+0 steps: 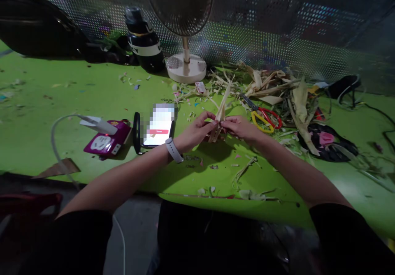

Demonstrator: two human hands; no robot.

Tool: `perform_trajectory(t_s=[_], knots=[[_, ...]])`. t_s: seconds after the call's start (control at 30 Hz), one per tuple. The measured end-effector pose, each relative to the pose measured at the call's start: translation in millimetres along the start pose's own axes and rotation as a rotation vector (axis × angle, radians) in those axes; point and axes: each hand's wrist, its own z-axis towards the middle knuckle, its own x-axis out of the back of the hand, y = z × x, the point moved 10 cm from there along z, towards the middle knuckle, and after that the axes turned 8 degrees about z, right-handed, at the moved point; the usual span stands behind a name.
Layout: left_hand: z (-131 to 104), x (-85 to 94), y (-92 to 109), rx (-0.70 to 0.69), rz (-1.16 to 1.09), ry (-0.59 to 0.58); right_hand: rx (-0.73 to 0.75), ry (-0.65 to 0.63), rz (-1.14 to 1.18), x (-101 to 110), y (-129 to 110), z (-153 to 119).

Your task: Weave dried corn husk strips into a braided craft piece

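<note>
A pale, folded strip of dry husk point(221, 109) stands upright between my two hands, just above the green table point(185, 180). My left hand point(203, 128), below a wrist with a light watch, pinches the husk from the left. From the right, the fingers of my right hand point(237, 127) close on the same husk, near its middle. Scissors with red and yellow handles point(266, 119) lie right beside my right hand. Behind them is a heap of dry husks point(271, 84).
A phone point(159, 125) leans at the left, near a purple power socket point(108, 138) with a white cable. A dark bottle point(145, 40) and a fan point(186, 67) stand at the back. A black item with a pink flower point(326, 138) lies at the right.
</note>
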Motion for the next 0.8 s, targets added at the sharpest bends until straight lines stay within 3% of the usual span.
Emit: perform_trajectory(t_s=[0.2,0.37,0.63,0.73,0.8], knots=[[3,-1.1,-4,-0.020,-0.037,-0.024,0.006,0.013,0.034,1,0,-1],[4,-4.7,-12,0.043,-0.006,-0.085,0.093,0.008,0.227,4,-10,0],[-2,-14.1,-13,0.119,0.088,-0.178,0.187,0.069,0.220,8,-14,4],[-2,-12.2,-8,0.056,0.127,-0.209,0.176,0.109,0.340,20,-18,3],[-1,-8.9,-5,0.044,0.109,-0.231,0.189,0.187,0.432,43,-24,3]])
